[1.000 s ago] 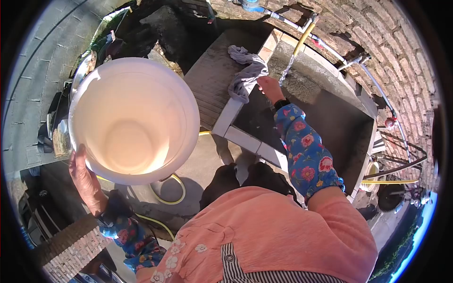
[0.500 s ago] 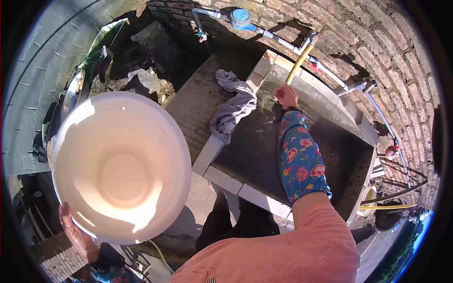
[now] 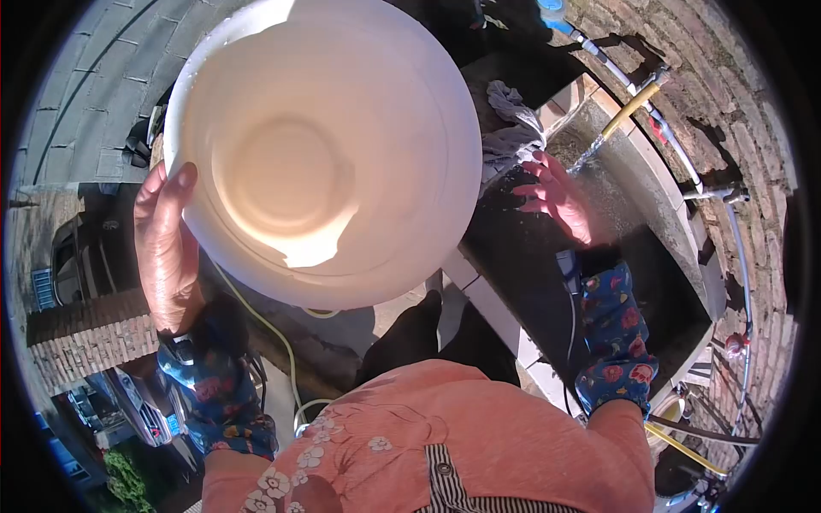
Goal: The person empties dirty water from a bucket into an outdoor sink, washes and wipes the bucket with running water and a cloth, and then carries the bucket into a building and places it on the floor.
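Note:
My left hand [image 3: 168, 244] grips the near left rim of a large white plastic basin [image 3: 410, 145], thumb inside the wall. The basin is tilted with its inside towards me, and sunlight falls on part of it. My right hand [image 3: 556, 198] is held over a dark trough [image 3: 492, 312], fingers spread with nothing in them. Close beyond that hand, water [image 3: 588, 156] streams from the end of a short yellow hose [image 3: 631, 109] into the trough. A grey cloth [image 3: 511, 128] drapes over the trough's far left edge, partly hidden by the basin.
A brick wall [image 3: 727, 111] with white pipes [image 3: 680, 154] and taps borders the trough on the right. A green-yellow hose [image 3: 278, 338] runs along the ground at my left. Further off stand parked vehicles [image 3: 137, 406]. My legs are close against the trough's pale edge.
My right hand has let go of the yellow hose and come back towards me, its fingers opening. Water now shows at the hose end. The basin has moved up and right with my left hand.

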